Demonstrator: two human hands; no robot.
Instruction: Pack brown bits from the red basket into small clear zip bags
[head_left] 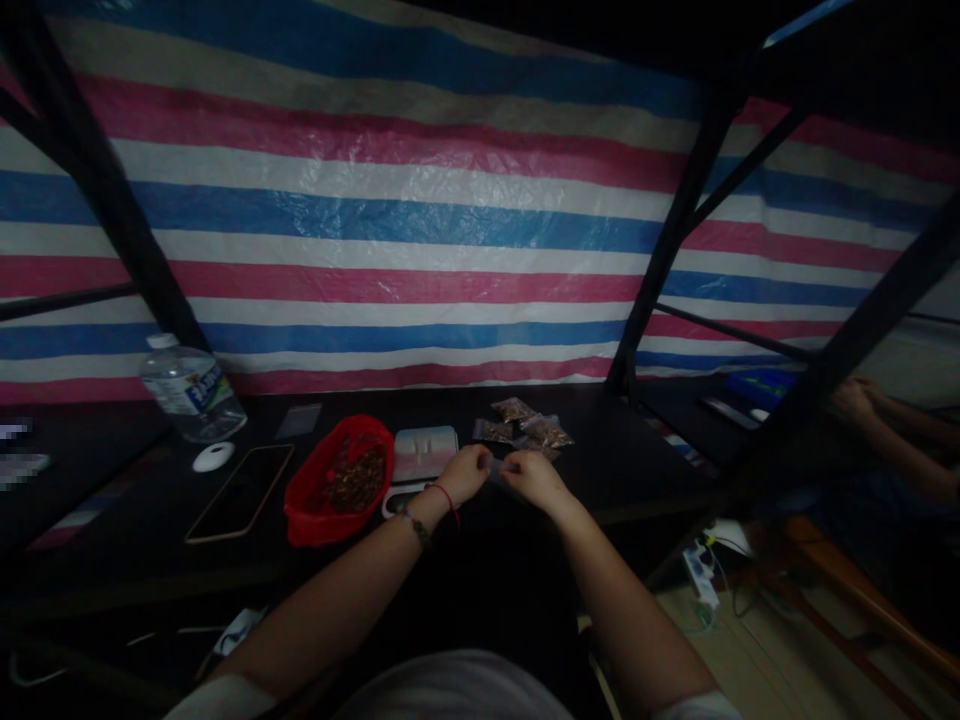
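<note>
My left hand (466, 472) and my right hand (534, 477) meet at the table's front edge, fingers closed in pinches. Between them they hold a small clear plastic bag (495, 468); its contents are too dim to make out. Just beyond my left hand lies a flat device like a small digital scale (420, 462). To its left, a red plastic basket (298, 513) holds loose dried brown and reddish pieces (356, 480). Past my right hand, several small clear bags (551, 432) filled with similar dried pieces lie in a pile.
On the left are a phone (240, 495), a white computer mouse (214, 457), a flat clear bag (298, 421) and a large plastic bottle (193, 392). Dark metal posts (667, 240) frame the table before a striped sheet (405, 230). At far right, another person's hands (859, 400) show.
</note>
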